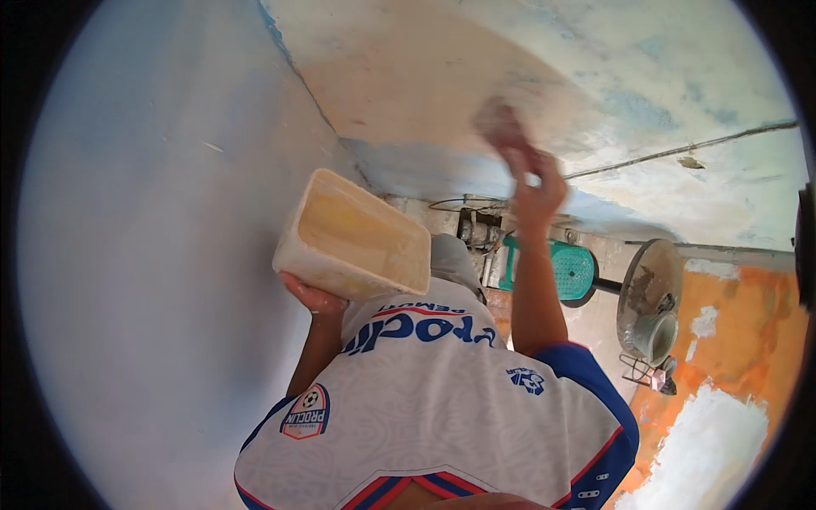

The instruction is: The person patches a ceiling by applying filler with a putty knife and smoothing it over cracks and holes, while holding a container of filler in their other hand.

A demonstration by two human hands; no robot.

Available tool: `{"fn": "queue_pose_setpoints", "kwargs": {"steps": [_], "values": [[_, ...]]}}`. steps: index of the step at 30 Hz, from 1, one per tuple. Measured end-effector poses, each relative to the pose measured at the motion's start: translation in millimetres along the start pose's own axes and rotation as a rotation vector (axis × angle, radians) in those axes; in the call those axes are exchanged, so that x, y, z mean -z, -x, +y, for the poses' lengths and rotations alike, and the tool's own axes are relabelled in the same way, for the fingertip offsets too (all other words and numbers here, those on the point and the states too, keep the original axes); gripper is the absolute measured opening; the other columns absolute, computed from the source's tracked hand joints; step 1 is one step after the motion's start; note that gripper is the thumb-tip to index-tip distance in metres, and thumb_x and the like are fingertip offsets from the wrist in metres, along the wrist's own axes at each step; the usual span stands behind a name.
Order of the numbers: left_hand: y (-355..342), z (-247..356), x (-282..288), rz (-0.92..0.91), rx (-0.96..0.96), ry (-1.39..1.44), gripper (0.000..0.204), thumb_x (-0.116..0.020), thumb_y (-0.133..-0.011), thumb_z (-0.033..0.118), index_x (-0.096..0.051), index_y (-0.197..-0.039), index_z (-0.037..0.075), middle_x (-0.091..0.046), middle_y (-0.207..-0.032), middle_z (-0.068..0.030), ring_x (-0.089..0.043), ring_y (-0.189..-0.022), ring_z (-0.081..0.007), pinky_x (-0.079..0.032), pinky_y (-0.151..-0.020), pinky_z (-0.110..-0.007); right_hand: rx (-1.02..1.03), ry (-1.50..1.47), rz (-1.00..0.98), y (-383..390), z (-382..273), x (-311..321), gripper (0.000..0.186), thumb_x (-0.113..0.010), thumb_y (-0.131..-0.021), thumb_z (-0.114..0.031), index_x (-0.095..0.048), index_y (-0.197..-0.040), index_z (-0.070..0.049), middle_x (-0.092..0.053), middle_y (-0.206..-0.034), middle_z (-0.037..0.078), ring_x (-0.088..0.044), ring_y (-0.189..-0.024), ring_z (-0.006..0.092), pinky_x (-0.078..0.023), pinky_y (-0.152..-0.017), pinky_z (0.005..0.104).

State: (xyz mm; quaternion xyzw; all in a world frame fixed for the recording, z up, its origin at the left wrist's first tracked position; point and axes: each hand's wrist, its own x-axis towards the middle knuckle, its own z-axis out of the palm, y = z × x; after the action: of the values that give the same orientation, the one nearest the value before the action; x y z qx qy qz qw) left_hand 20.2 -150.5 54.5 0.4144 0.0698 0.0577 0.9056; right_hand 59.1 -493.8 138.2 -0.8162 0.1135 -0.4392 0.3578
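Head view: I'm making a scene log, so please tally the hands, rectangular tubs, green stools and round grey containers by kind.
Hands: 2 (left hand, right hand)
Rectangular tubs: 1 (cream tub)
Green stools: 1 (green stool)
Round grey containers: 1 (grey container)
Total: 5
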Motion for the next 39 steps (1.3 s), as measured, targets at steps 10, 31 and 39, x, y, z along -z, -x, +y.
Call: {"fn": "queue_pose_setpoints", "kwargs": {"steps": [10, 31, 39], "values": [[-14, 9, -5, 0.020, 0.007, -0.011, 0.082, -0.028, -0.099, 0.071, -0.040, -0.149, 0.007, -0.044, -0.150, -0.0126, -0.045, -0.137, -0.0293, -0.039, -0.114, -0.043, -0.019, -0.007, 0.199, -69, 26, -20, 0.020, -0.076, -0.089, -0.012, -0.074, -0.105, -0.001, -0.075, -0.092, 0.010, -0.070, -0.078, 0.0172, -0.054, -0.069, 0.0325], [-26, 9, -17, -0.027, 0.112, 0.005, 0.086, -0.031, -0.097, 0.075, -0.037, -0.151, 0.008, -0.040, -0.153, -0.0119, -0.041, -0.141, -0.0293, -0.038, -0.114, -0.045, -0.101, -0.182, 0.349, -70, 51, 79, 0.018, -0.070, -0.095, -0.008, -0.064, -0.107, 0.002, -0.072, -0.103, 0.013, -0.070, -0.091, 0.0187, -0.058, -0.078, 0.0315], [-37, 7, -23, -0.062, 0.127, 0.057, 0.084, -0.033, -0.097, 0.074, -0.036, -0.153, 0.011, -0.039, -0.154, -0.0101, -0.039, -0.142, -0.0296, -0.038, -0.115, -0.045, 0.065, -0.087, -0.082, -14, -34, -75, 0.018, -0.080, -0.085, -0.012, -0.072, -0.097, -0.001, -0.071, -0.082, 0.011, -0.068, -0.072, 0.0197, -0.054, -0.070, 0.0311]]}}
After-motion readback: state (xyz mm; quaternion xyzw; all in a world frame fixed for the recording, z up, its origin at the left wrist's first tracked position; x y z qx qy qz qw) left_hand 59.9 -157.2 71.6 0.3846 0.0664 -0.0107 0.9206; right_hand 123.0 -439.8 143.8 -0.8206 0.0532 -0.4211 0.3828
